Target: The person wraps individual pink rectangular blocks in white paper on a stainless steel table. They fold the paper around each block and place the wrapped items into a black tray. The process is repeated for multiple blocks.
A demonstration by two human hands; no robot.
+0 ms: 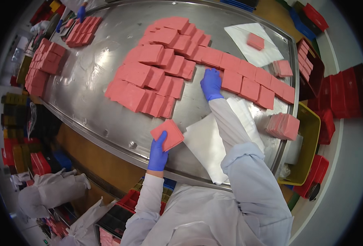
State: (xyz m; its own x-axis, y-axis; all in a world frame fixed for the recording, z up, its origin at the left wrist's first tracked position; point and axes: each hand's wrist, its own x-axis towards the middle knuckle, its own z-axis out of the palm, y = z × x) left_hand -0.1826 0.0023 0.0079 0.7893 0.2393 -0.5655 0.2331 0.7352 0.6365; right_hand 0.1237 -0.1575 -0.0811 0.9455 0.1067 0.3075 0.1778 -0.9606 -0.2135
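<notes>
My gloved left hand (159, 153) holds a small stack of pink square slices (169, 135) above the near side of the steel table, thumb across its top. Farther in, my gloved right hand (211, 84) has its fingers curled over another pink stack (220, 74) at the left end of the shorter near row; the hand hides most of that stack. This near row (249, 89) lies against a longer row of flat pink stacks (239, 67). To the left of my right hand is a big heap of leaning pink slice stacks (152, 73).
White sheets (206, 144) lie under my right forearm. Another white sheet (255, 43) bears a pink stack (255, 41). A yellow crate (312, 147) and red crates (338, 92) stand right of the steel table (89, 113). At the far left, a co-worker's blue-gloved hand (81, 13) touches slices.
</notes>
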